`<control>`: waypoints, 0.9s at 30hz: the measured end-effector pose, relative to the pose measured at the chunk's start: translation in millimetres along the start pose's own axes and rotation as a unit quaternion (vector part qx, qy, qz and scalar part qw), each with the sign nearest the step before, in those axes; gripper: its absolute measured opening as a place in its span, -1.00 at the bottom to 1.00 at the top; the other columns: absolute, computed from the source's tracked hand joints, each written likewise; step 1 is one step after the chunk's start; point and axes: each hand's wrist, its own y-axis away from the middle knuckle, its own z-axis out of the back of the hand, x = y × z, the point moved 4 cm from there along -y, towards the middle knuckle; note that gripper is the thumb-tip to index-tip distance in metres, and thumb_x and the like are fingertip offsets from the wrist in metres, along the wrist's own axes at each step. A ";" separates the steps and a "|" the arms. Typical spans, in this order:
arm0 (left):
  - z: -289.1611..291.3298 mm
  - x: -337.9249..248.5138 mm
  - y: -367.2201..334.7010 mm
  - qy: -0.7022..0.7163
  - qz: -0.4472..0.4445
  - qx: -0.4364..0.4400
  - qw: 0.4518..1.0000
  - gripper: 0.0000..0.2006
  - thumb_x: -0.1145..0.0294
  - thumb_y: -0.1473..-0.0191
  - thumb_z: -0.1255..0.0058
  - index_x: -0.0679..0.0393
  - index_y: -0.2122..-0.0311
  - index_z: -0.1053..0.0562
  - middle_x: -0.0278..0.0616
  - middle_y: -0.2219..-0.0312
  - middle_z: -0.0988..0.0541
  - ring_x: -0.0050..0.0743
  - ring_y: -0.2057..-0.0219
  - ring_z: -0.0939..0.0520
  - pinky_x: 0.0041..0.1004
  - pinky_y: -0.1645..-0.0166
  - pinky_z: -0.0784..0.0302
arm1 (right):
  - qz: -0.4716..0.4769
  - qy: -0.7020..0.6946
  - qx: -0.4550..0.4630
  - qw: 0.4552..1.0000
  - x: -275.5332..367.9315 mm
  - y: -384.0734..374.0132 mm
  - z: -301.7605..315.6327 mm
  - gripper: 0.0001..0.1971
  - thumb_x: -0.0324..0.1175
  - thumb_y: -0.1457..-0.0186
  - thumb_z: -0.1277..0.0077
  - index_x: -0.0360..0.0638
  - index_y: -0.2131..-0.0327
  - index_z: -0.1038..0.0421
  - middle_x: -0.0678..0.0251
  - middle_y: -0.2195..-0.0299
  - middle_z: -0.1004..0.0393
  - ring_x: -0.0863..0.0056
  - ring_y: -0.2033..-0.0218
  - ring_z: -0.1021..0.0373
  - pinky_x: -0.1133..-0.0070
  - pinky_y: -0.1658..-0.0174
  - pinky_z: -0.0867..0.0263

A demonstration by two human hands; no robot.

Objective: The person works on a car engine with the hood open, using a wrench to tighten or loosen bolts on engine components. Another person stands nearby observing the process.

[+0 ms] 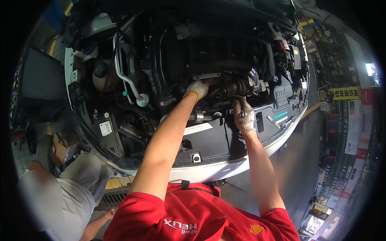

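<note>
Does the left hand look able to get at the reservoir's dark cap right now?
Probably yes: the dark cap looks uncovered from above, though the gloved left hand, down by the engine, would likely have to cross the silver pipe.

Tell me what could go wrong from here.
1. The left hand has its fingertips hidden against the engine, so it might get pinched or scraped unseen.
2. The right hand is close to a ribbed black part; its knit glove could snag in the tight space.
3. Both forearms are bare and reach over the black front panel, so a slip could scrape them.
</note>
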 end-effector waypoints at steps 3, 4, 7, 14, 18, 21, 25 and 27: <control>-21.2 15.1 -34.3 -0.045 -0.023 -0.023 0.998 -0.45 -0.04 -0.36 0.13 0.14 -0.22 -0.57 0.17 -0.25 -0.54 0.20 -0.27 -0.56 -0.02 -0.33 -0.50 | 0.001 0.007 0.005 1.000 7.0 -3.4 -1.3 -0.77 -0.30 -0.43 0.00 -0.18 0.01 -0.56 0.00 0.25 -0.65 -0.04 0.24 -0.61 0.29 0.18 -0.51; -25.4 26.8 -47.2 -0.028 0.008 -0.033 0.999 -0.45 -0.03 -0.34 0.09 0.14 -0.20 -0.59 0.17 -0.25 -0.55 0.20 -0.28 -0.56 -0.02 -0.33 -0.51 | 0.008 0.008 0.011 1.000 12.8 -6.8 -3.5 -0.77 -0.30 -0.43 0.01 -0.18 0.01 -0.56 0.01 0.26 -0.64 -0.04 0.25 -0.60 0.29 0.18 -0.51; -8.8 -23.7 -12.5 0.007 0.108 -0.009 0.994 -0.49 -0.01 -0.28 0.00 0.14 -0.13 -0.63 0.16 -0.18 -0.61 0.17 -0.21 -0.64 -0.04 -0.24 -0.59 | -0.016 0.020 -0.011 1.000 -3.6 5.6 2.0 -0.77 -0.30 -0.43 0.02 -0.19 0.02 -0.55 0.01 0.29 -0.64 -0.03 0.27 -0.60 0.30 0.20 -0.51; -29.1 -49.0 1.0 -0.016 0.048 -0.110 0.993 -0.24 -0.29 -0.40 0.37 0.21 -0.13 -0.63 0.27 -0.16 -0.60 0.23 -0.26 -0.57 -0.01 -0.36 -0.45 | 0.011 0.038 -0.021 0.999 8.1 -1.0 2.2 -0.79 -0.30 -0.39 -0.05 -0.17 0.06 -0.56 0.02 0.28 -0.65 -0.05 0.23 -0.61 0.24 0.16 -0.52; -28.5 -62.3 -1.5 -0.064 0.054 -0.019 0.996 -0.12 -0.31 -0.43 0.59 0.29 -0.17 -0.59 0.32 -0.18 -0.57 0.28 -0.30 -0.53 0.03 -0.43 -0.32 | -0.014 0.035 -0.005 0.999 7.7 -3.3 4.5 -0.81 -0.33 -0.34 -0.08 -0.17 0.08 -0.58 0.01 0.28 -0.65 -0.06 0.22 -0.61 0.24 0.16 -0.53; -25.7 -60.9 7.6 -0.075 0.031 -0.013 0.997 -0.07 -0.37 -0.42 0.62 0.29 -0.16 -0.60 0.32 -0.15 -0.59 0.28 -0.28 -0.54 0.03 -0.40 -0.36 | -0.022 0.044 -0.006 0.999 7.4 -3.9 6.1 -0.81 -0.34 -0.31 -0.10 -0.17 0.09 -0.58 0.01 0.28 -0.65 -0.06 0.22 -0.60 0.24 0.16 -0.53; -23.1 -60.9 11.5 -0.036 0.027 -0.037 0.998 -0.11 -0.37 -0.42 0.55 0.27 -0.16 -0.60 0.29 -0.17 -0.59 0.23 -0.26 -0.56 0.01 -0.39 -0.38 | -0.021 0.042 -0.008 0.999 9.6 -1.6 4.7 -0.81 -0.34 -0.31 -0.09 -0.17 0.09 -0.58 0.00 0.29 -0.65 -0.07 0.23 -0.60 0.23 0.16 -0.52; -23.7 -66.1 9.1 -0.032 0.030 -0.021 0.999 -0.12 -0.37 -0.41 0.54 0.26 -0.19 -0.58 0.28 -0.19 -0.57 0.21 -0.28 -0.55 0.01 -0.39 -0.38 | -0.018 0.035 -0.023 0.999 6.2 -0.1 3.6 -0.81 -0.34 -0.32 -0.07 -0.19 0.10 -0.58 0.00 0.29 -0.65 -0.07 0.23 -0.60 0.23 0.17 -0.51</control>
